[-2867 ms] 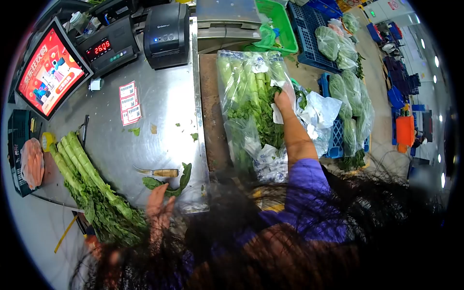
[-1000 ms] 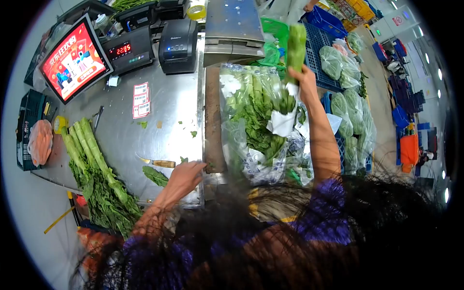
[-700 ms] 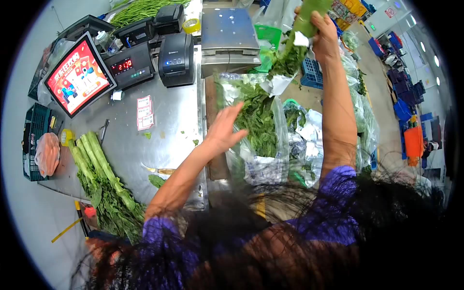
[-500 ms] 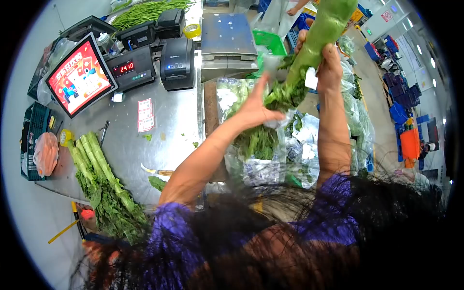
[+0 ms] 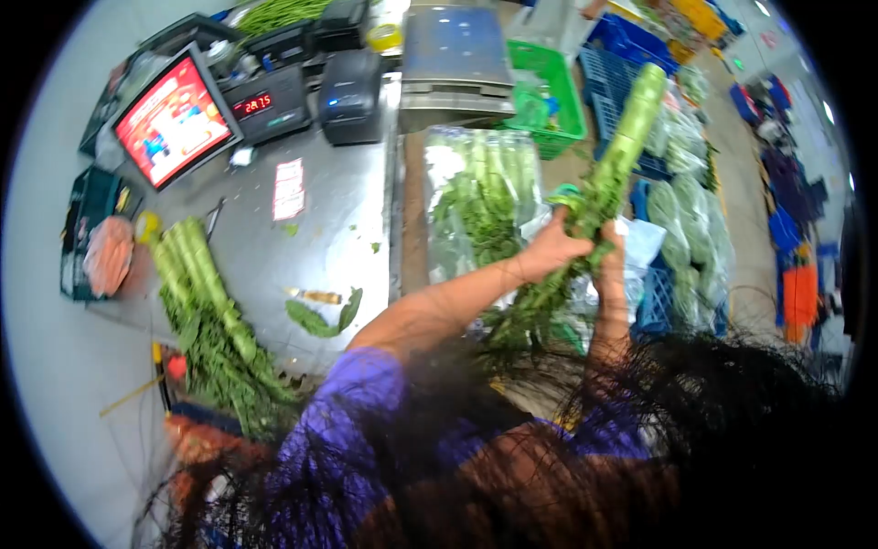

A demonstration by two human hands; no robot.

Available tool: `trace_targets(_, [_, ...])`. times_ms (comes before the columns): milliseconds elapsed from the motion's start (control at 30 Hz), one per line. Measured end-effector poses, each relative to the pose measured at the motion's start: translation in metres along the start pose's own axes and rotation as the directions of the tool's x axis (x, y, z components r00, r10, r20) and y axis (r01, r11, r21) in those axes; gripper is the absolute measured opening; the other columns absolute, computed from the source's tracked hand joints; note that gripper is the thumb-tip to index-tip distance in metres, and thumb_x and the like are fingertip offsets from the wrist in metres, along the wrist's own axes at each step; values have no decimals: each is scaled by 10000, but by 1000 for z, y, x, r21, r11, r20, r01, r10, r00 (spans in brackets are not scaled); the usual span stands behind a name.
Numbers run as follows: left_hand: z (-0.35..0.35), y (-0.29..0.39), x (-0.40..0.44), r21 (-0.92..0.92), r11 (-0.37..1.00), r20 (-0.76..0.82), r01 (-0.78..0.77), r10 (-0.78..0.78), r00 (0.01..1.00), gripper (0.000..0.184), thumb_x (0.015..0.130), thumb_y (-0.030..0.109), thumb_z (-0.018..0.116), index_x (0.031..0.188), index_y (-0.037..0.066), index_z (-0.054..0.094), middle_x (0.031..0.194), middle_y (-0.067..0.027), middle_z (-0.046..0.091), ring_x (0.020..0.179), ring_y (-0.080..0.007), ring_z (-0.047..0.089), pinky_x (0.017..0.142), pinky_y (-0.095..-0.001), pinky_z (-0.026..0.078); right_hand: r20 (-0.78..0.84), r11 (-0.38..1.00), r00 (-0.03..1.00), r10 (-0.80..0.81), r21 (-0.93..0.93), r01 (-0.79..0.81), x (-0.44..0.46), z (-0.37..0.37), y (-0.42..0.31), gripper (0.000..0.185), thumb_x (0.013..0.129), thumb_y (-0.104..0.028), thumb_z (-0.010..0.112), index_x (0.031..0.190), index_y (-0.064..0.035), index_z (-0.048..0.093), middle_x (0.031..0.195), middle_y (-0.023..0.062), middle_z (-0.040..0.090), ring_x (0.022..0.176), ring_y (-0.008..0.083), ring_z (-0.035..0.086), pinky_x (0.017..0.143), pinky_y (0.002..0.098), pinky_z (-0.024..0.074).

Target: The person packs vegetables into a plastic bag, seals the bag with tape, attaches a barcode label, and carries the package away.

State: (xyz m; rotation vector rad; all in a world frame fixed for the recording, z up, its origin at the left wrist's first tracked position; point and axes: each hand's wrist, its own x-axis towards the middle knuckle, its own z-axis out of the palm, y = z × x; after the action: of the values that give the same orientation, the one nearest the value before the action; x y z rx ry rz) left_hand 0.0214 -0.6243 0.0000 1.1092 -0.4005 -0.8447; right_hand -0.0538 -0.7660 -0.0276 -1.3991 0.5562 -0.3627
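A thick celtuce stalk (image 5: 631, 125) slants up and away to the right, its leafy end hanging down toward me. My left hand (image 5: 554, 249) is closed around the leafy part from the left, thumb across the leaves. On the other side my right hand (image 5: 611, 247) grips the same part, its fingers partly hidden by the leaves. A small green round item (image 5: 565, 194) shows just above my left fingers; what it is I cannot make out. Left of my hands, several celtuces in clear plastic (image 5: 485, 178) lie side by side.
Loose celtuces (image 5: 206, 284) lie on the steel table (image 5: 338, 210), with a wood-handled knife (image 5: 320, 296) and torn leaves (image 5: 315, 318). A screen (image 5: 176, 116), a printer (image 5: 351, 96) and a scale (image 5: 457, 55) stand behind. Green (image 5: 558, 142) and blue crates (image 5: 608, 87) are beyond.
The celtuce has come down and nearer the middle right, more fully in view. My left hand, spread and blurred before, has closed on its leafy part. My right hand has lowered with it.
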Motion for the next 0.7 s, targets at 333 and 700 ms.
trace_targets(333, [73, -34, 32, -227, 971, 139, -75, 108, 984, 724, 646, 80, 671, 1283, 23, 332, 1136, -95, 477, 1046, -198, 462, 944, -314, 367, -7, 991, 1000, -25, 133, 26, -51, -113, 52, 717, 816, -557, 565, 1206, 34, 452, 1122, 103, 545, 979, 203, 565, 786, 334, 479])
trace_targets(700, [105, -10, 13, 1, 973, 309, -229, 217, 926, 795, 638, 114, 702, 1309, 13, 289, 1174, -117, 474, 1083, -216, 448, 968, -326, 348, -191, 976, 981, -9, -214, -33, -117, -90, 44, 654, 662, -46, 775, 1208, 57, 429, 1129, 108, 522, 983, 184, 516, 868, 322, 421])
